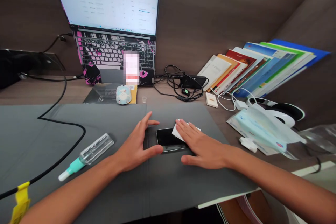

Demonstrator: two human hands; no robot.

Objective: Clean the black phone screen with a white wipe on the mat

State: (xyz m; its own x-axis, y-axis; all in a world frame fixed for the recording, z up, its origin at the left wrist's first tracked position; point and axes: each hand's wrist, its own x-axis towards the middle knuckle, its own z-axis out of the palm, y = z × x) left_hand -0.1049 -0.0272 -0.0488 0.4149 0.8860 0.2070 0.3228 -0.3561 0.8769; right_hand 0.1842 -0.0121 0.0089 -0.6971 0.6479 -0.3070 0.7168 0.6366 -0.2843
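A smartphone [165,140] with a dark screen lies flat on the grey desk mat [168,189]. Flat on a white tissue [180,133] over the phone's right half rests my right hand [202,143], fingers stretched out and thumb apart. My left hand [136,145] is open at the phone's left side, its thumb tip at the near left corner; whether it touches the phone I cannot tell. To the left of that hand lies a clear spray bottle [97,148] with a mint-green neck and white cap.
Behind the mat stand an open laptop [115,49] and a mouse [123,95]. Tangled black cables [183,87] lie beside leaning books [252,66]. On the right are a tissue pack [259,131], a crumpled tissue [248,144] and headphones [286,112]. A black cable [76,140] crosses the mat's left.
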